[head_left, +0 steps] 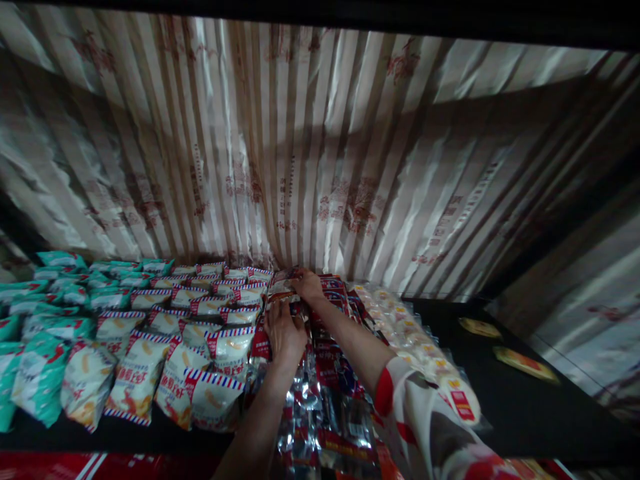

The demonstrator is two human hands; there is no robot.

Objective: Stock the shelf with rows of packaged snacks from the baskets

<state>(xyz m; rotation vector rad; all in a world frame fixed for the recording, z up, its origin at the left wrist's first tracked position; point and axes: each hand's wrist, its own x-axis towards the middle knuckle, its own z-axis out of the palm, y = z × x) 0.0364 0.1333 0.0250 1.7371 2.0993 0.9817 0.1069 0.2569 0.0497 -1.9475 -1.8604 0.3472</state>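
Observation:
Both arms reach to the back of a black shelf, into rows of dark red, shiny snack packets (333,367). My right hand (307,287) is closed at the upper right edge of a brownish snack packet (281,285) near the curtain. Just in front and to the left, my left hand (286,333) has its fingers bent over the lower edge of that packet. Its fingertips are partly hidden and dim. Beneath the hands lie more red packets, with silver packet ends (300,407) showing toward the front.
White chip bags (215,400) with striped edges stand left, with teal bags (43,380) beyond. Clear-wrapped round pastries (457,393) run in a line on the right. Two yellowish packs (525,363) lie on the black shelf (545,417). A printed curtain (310,133) hangs behind.

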